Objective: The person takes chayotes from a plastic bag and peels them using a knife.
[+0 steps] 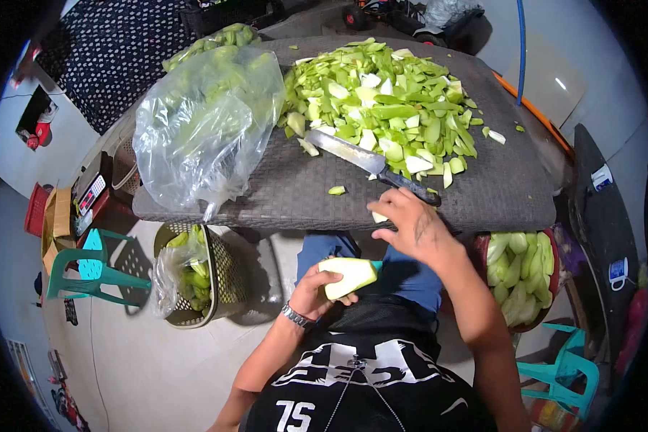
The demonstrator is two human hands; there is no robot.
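My left hand (322, 289) holds a peeled pale-green vegetable (347, 276) above my lap, fingers wrapped round it. At the table's front edge, my right hand (410, 222) has its thumb and fingers round a small pale piece (379, 217). Just beyond that hand a knife (349, 153) lies on the woven dark table (302, 209), its black handle toward me and its blade pointing to the upper left. A large heap of green peelings and cut pieces (396, 108) covers the table's back middle. To its left sits a clear plastic bag (209, 122) with green vegetables inside.
Below the table at left stands a basket (227, 266) of green vegetables with a plastic bag. At right is a container of peeled vegetables (518, 270). Teal stools stand at left (93, 270) and lower right (565, 367). A scale (92, 194) is at far left.
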